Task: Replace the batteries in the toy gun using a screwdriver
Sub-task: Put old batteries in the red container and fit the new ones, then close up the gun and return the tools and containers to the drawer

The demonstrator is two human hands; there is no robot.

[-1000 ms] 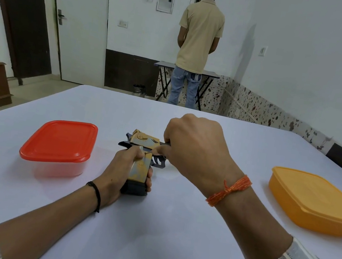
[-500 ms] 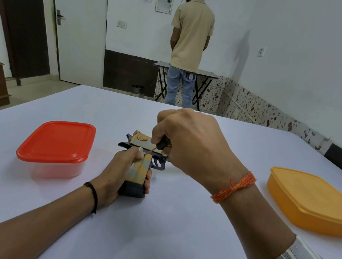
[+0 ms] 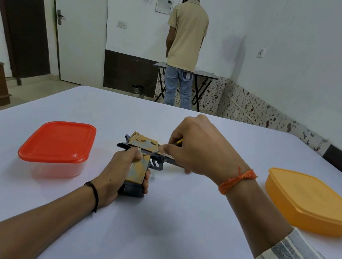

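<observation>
The right hand has lifted and tilted since 1 s ago, its curled fingers now pinching the screwdriver so the thin shaft slants down onto the toy gun. The left hand still wraps the grip, pinning the gun flat on the desk. Likely the tip is seating in a cover screw.

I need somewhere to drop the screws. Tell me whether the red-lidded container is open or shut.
Shut: the red lid sits flat and flush over the clear container, left of the toy gun.
</observation>
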